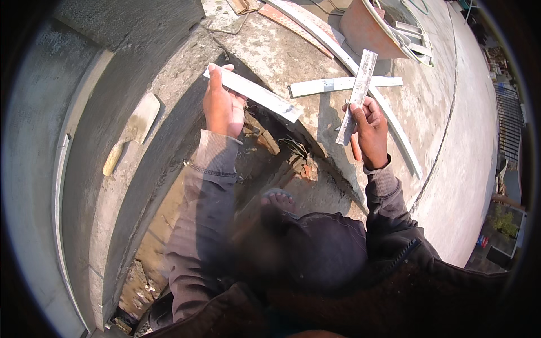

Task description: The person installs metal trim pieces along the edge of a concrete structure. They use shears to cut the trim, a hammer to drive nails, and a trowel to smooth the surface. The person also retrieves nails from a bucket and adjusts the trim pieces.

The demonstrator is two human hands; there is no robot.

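Note:
My left hand [222, 110] is closed on one end of a short flat white strip [262, 97], its thumb on top. The strip slants down to the right over the edge of a gap in the concrete. In my right hand [372, 132] is a second short strip [363, 76], whitish and stained grey, tilted upward and gripped near its lower part. Beyond it a similar white strip [318, 87] lies on the concrete, crossing a long white bar [397, 121]. Under the right hand an orange-red piece [355, 147] shows, mostly hidden.
A trowel [141, 119] with a wooden handle rests on the left ledge beside the plastered wall [34, 141]. At the far right stands an orange tub [366, 31] holding pale pieces. My foot [280, 198] is down in the gap, near rubble and broken brick [307, 169].

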